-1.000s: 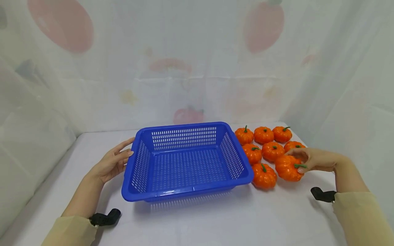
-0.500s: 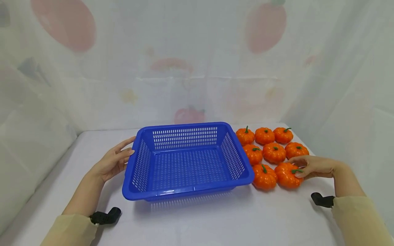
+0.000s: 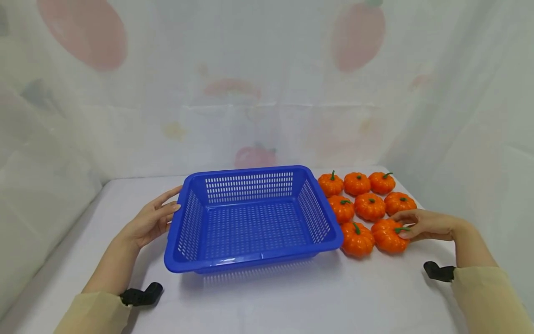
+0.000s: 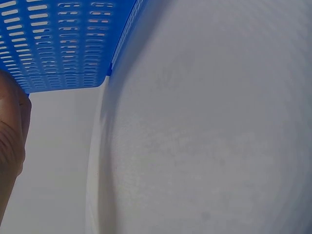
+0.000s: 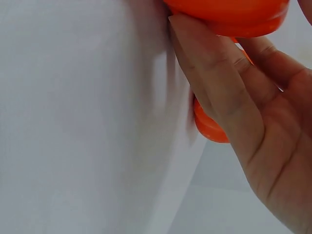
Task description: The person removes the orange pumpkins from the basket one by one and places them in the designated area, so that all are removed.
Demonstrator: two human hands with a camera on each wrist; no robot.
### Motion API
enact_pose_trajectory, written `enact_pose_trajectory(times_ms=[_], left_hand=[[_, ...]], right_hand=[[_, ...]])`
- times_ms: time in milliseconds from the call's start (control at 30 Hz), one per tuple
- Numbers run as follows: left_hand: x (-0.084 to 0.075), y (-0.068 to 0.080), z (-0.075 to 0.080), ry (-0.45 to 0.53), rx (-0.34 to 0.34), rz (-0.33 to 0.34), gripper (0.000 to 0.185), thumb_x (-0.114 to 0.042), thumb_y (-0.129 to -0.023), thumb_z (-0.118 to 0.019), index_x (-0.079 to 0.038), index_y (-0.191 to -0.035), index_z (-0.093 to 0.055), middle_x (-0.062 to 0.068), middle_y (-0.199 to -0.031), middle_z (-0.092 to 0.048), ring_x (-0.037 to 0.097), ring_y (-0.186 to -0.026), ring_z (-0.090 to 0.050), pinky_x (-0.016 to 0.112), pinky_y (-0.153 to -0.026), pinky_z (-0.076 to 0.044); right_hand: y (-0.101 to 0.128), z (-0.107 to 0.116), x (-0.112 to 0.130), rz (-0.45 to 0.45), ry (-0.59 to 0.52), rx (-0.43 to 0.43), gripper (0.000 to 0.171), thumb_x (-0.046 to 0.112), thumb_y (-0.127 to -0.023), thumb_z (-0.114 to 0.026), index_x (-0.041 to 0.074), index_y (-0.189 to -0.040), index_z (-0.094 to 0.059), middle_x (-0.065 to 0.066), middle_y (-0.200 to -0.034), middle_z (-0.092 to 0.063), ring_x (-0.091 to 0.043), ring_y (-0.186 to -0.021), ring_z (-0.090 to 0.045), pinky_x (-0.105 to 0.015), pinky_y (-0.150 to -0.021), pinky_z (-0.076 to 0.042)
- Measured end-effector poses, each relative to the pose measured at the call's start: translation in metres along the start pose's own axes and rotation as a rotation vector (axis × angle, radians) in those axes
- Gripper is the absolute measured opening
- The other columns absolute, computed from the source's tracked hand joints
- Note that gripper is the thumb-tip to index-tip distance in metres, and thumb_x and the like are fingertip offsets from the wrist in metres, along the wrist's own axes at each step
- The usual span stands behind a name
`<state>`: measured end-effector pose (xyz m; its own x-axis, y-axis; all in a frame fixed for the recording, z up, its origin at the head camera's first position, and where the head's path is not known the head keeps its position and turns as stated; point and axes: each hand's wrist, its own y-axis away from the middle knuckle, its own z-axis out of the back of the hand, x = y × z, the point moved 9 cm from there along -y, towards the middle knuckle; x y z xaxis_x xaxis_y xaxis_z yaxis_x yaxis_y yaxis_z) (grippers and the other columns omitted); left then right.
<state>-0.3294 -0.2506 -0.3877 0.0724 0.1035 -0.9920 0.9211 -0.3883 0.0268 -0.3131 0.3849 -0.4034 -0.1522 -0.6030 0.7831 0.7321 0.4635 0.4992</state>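
Since a second ago your right hand [image 3: 421, 224] has set the front pumpkin [image 3: 388, 235] down in its row; fingers curl round it. Your left hand [image 3: 151, 221] rests flat-fingered against the blue basket [image 3: 189, 260], steadying it. Nothing lies inside the basket.

Right hand [image 5: 263, 146] against orange pumpkins

Thumb pressed along the underside of one pumpkin [image 5: 229, 17], second pumpkin [image 5: 207, 126] behind it, white tabletop [image 5: 83, 122] beneath.
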Motion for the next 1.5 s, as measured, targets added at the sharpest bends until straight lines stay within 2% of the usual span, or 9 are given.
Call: enact_pose_trajectory(times_ms=[500, 600, 700, 833, 933, 1033, 1200, 1367, 1500], left_hand=[[-0.001, 0.000, -0.001, 0.025, 0.020, -0.006, 0.066, -0.009, -0.105, -0.041, -0.013, -0.160, -0.005, -0.005, -0.114, -0.072, 0.010, -0.093, -0.074, 0.027, -0.078, -0.062], [0.000, 0.000, -0.002, 0.010, 0.019, -0.006, 0.066, -0.010, -0.105, -0.041, -0.013, -0.160, -0.004, -0.006, -0.114, -0.071, 0.010, -0.094, -0.074, 0.027, -0.078, -0.062], [-0.001, 0.000, -0.002, -0.010, 0.014, -0.002, 0.066, -0.010, -0.105, -0.041, -0.013, -0.160, -0.004, -0.006, -0.115, -0.070, 0.009, -0.095, -0.073, 0.027, -0.079, -0.061], [-0.003, 0.002, -0.001, -0.045, 0.001, 0.018, 0.069, -0.010, -0.105, -0.044, -0.013, -0.160, -0.004, -0.008, -0.112, -0.071, 0.009, -0.095, -0.073, 0.028, -0.081, -0.061], [-0.006, 0.004, 0.001, -0.095, -0.017, 0.025, 0.069, -0.011, -0.104, -0.046, -0.013, -0.160, -0.006, -0.009, -0.109, -0.071, 0.008, -0.094, -0.073, 0.029, -0.082, -0.061], [-0.010, 0.005, 0.003, -0.192, -0.045, 0.030, 0.069, -0.015, -0.103, -0.049, -0.012, -0.160, -0.009, -0.008, -0.110, -0.068, 0.007, -0.095, -0.071, 0.029, -0.083, -0.060], [-0.018, 0.008, 0.005, -0.475, -0.143, 0.028, 0.076, -0.027, -0.101, -0.056, -0.014, -0.160, -0.010, 0.011, -0.137, -0.050, 0.018, -0.114, -0.063, 0.035, -0.094, -0.057], [-0.053, 0.012, -0.016, -0.770, -0.296, -0.095, 0.078, -0.015, -0.097, -0.059, -0.010, -0.159, -0.013, 0.031, -0.154, -0.031, 0.050, -0.135, -0.042, 0.064, -0.107, -0.042], [-0.082, 0.006, -0.058, -0.959, -0.346, -0.228, 0.077, -0.010, -0.094, -0.061, -0.004, -0.157, -0.018, 0.032, -0.157, -0.025, 0.054, -0.143, -0.028, 0.071, -0.110, -0.032]], right_hand=[[0.002, 0.003, 0.007, 0.005, 0.008, 0.018, 0.067, 0.015, -0.091, -0.065, -0.009, -0.145, -0.033, 0.007, -0.129, -0.050, -0.001, -0.111, -0.058, -0.026, -0.094, -0.055], [0.006, 0.005, 0.009, 0.007, 0.051, -0.001, 0.067, 0.015, -0.090, -0.065, -0.007, -0.146, -0.035, -0.001, -0.136, -0.049, 0.000, -0.111, -0.057, -0.025, -0.092, -0.055], [0.013, 0.005, 0.018, 0.033, 0.118, -0.024, 0.066, 0.015, -0.091, -0.065, -0.006, -0.146, -0.037, -0.021, -0.144, -0.048, 0.000, -0.110, -0.060, -0.023, -0.089, -0.055], [0.026, 0.009, 0.048, 0.079, 0.314, -0.142, 0.062, 0.017, -0.089, -0.069, -0.006, -0.141, -0.044, -0.031, -0.143, -0.049, -0.013, -0.112, -0.066, -0.023, -0.084, -0.055], [0.032, 0.014, 0.085, 0.103, 0.513, -0.341, 0.055, 0.019, -0.088, -0.072, -0.003, -0.134, -0.052, -0.030, -0.134, -0.056, -0.032, -0.110, -0.067, -0.034, -0.082, -0.057], [0.034, 0.010, 0.130, 0.156, 0.621, -0.579, 0.052, 0.021, -0.090, -0.070, 0.002, -0.135, -0.053, -0.029, -0.136, -0.054, -0.044, -0.113, -0.061, -0.051, -0.085, -0.056], [0.031, -0.025, 0.191, 0.358, 0.604, -0.872, 0.051, 0.024, -0.093, -0.068, 0.008, -0.139, -0.052, -0.028, -0.148, -0.042, -0.051, -0.130, -0.044, -0.071, -0.099, -0.040], [0.005, -0.067, 0.228, 0.467, 0.565, -0.889, 0.049, 0.031, -0.097, -0.063, 0.013, -0.141, -0.052, -0.024, -0.157, -0.034, -0.052, -0.142, -0.031, -0.075, -0.108, -0.031], [-0.024, -0.093, 0.247, 0.464, 0.621, -0.835, 0.051, 0.044, -0.099, -0.055, 0.019, -0.144, -0.050, -0.020, -0.162, -0.028, -0.049, -0.145, -0.030, -0.072, -0.110, -0.032]])
